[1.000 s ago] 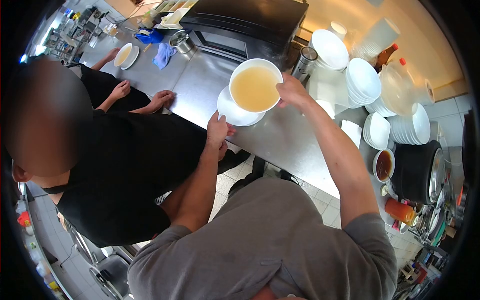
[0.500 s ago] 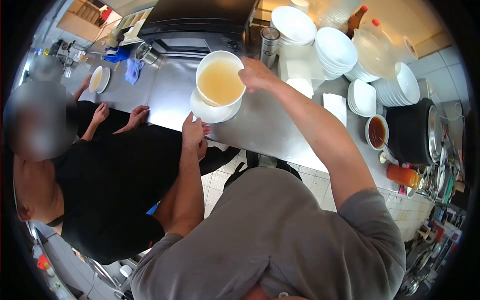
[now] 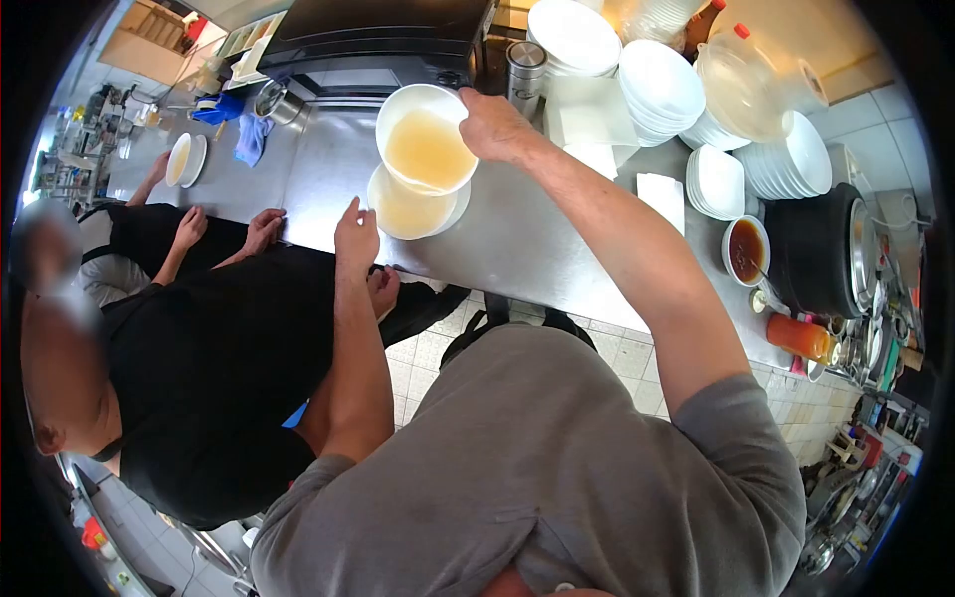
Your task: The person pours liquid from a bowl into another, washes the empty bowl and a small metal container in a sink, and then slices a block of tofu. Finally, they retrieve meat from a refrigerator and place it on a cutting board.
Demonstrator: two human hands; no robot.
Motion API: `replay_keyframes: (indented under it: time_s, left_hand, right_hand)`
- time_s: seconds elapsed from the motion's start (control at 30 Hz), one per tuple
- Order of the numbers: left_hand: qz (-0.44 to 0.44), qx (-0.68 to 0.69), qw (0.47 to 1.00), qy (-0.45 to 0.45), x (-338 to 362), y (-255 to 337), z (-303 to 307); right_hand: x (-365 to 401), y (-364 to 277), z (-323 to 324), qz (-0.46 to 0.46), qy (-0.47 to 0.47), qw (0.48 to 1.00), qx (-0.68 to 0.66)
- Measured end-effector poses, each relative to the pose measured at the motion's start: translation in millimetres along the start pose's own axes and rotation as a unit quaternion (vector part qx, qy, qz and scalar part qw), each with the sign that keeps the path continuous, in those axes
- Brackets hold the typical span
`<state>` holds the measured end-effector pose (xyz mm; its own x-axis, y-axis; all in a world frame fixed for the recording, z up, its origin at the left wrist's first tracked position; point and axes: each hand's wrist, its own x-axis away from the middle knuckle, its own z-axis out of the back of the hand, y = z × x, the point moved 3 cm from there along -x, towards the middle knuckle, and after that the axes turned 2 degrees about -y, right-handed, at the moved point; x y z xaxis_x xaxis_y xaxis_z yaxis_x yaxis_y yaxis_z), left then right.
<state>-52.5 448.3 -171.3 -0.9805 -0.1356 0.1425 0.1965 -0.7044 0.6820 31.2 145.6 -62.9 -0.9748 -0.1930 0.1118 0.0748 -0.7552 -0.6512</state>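
My right hand (image 3: 494,124) is closed on the rim of a white bowl (image 3: 397,105) of pale yellow broth (image 3: 430,151), which is tilted toward me. Directly under it on the steel counter is a second white bowl (image 3: 378,195), partly hidden by the upper one. Pale broth also shows inside the lower bowl, and a white rim sticks out at its right side. My left hand (image 3: 356,237) hovers just beside the lower bowl's near left edge, holding nothing, with its index finger stretched out and the other fingers loosely bent.
Co-workers in black stand at my left; one hand rests by a bowl (image 3: 179,159) on a saucer. Stacked white bowls (image 3: 661,85), square plates (image 3: 714,181), a steel flask (image 3: 525,70), a bowl of brown sauce (image 3: 745,249) and a black cooker (image 3: 811,244) line the right. A black oven stands behind.
The upper bowl has shifted slightly left and up, and broth now shows in the lower bowl. My left hand has come off the lower bowl's rim and moved left.
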Motion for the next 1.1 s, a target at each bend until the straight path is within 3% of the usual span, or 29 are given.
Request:
replay_keyframes:
  time_s: [0.1, 0.43, 0.67, 0.77, 0.83, 0.97, 1.1]
  left_hand:
    - [-0.026, 0.007, 1.000, 0.005, -13.6, 38.0, 17.9]
    - [-0.106, 0.087, 0.990, -0.013, -53.4, 80.8, 17.9]
    - [-0.103, -0.002, 0.994, -0.032, -76.6, 93.0, 12.1]
    - [-0.086, 0.098, 0.991, 0.011, -74.7, 92.0, 12.9]
    - [-0.122, 0.158, 0.978, 0.057, -79.7, 83.4, 11.1]
    - [-0.128, 0.229, 0.963, 0.067, -82.8, 73.5, 6.8]
    - [-0.180, 0.212, 0.955, 0.107, -73.8, 76.4, 6.6]
  right_hand:
    - [8.6, -12.5, 10.1, -0.013, -0.011, 1.000, -0.009]
    - [14.1, -17.2, 12.1, 0.003, 0.025, 1.000, -0.008]
    - [36.6, -39.1, 10.8, 0.017, 0.042, 0.999, 0.022]
    - [45.9, -43.3, 4.0, 0.050, 0.077, 0.995, 0.030]
    - [52.3, -45.6, -0.2, 0.053, 0.096, 0.994, 0.024]
    - [62.5, -47.1, -15.5, 0.097, 0.155, 0.982, 0.040]
    - [75.8, -50.2, -24.1, 0.026, 0.156, 0.987, -0.037]
